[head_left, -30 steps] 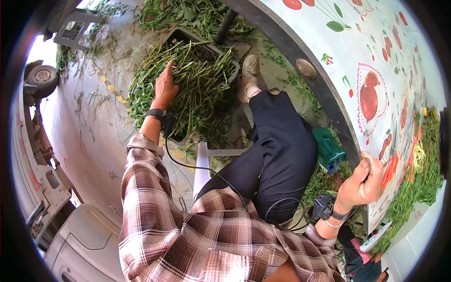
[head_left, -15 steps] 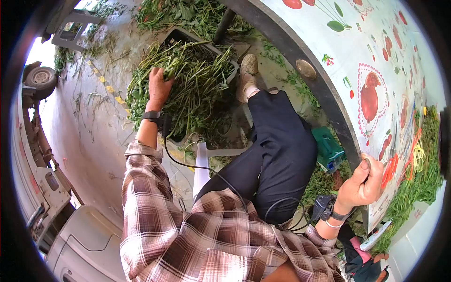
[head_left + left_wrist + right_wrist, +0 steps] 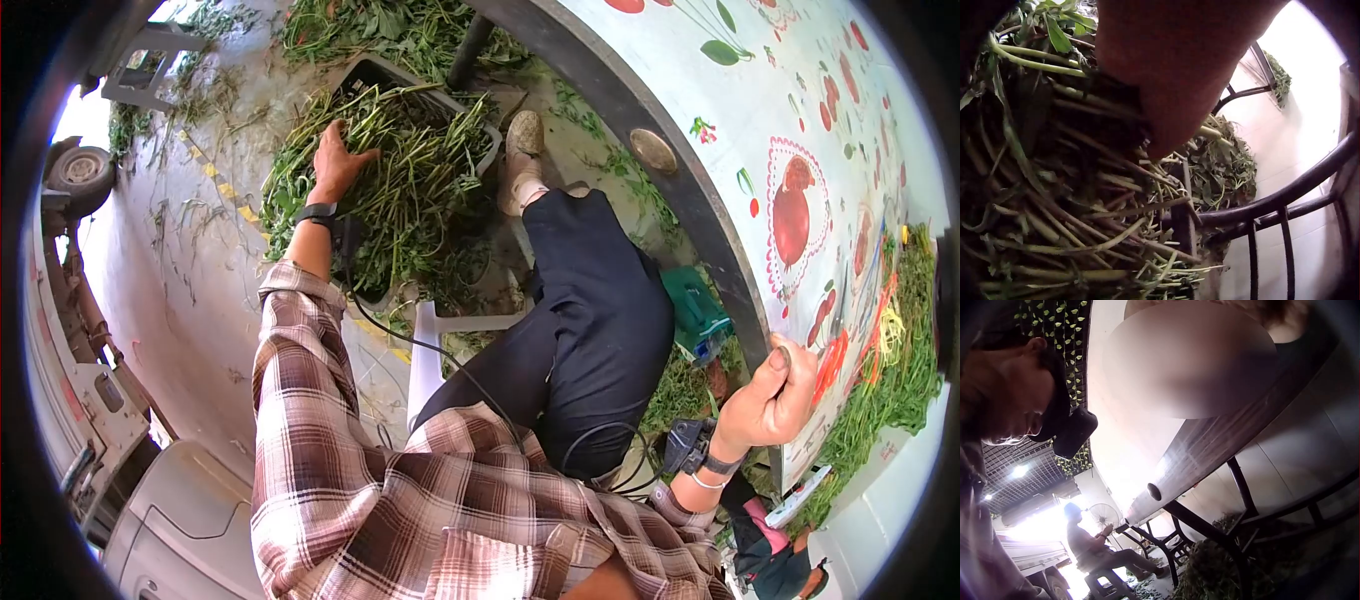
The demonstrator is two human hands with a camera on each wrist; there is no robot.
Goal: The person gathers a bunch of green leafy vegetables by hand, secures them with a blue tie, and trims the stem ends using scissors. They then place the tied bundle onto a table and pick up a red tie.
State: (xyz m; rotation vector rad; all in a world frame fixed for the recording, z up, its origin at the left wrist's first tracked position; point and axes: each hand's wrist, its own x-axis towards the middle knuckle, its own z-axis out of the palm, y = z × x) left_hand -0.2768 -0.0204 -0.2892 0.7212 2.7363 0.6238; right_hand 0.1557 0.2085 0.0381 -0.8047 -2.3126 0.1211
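Note:
My left hand [image 3: 340, 162] lies at the left side of a heap of cut leafy green stems [image 3: 410, 190], its thumb spread away from the fingers. Beneath the heap, the rim of a dark plastic crate [image 3: 490, 150] shows. In the left wrist view the hand [image 3: 1172, 81] reaches down over a thick layer of stems [image 3: 1085, 237], and its fingertips are mostly hidden. By the edge of the table [image 3: 720, 150], my right hand [image 3: 768, 400] rests with its fingers loosely curled and nothing visible in it.
More greens [image 3: 400, 40] lie on the floor beyond the crate. Bundled greens [image 3: 890, 410] and orange ties [image 3: 832, 365] are at the table's far right. A green container [image 3: 695, 310] stands below the table. A seated person [image 3: 1088, 540] appears in the right wrist view.
My left hand drew back from its outstretched reach and closed on some stems at the heap's left, then spread its thumb and fingers again there. The right hand has stayed by the table edge.

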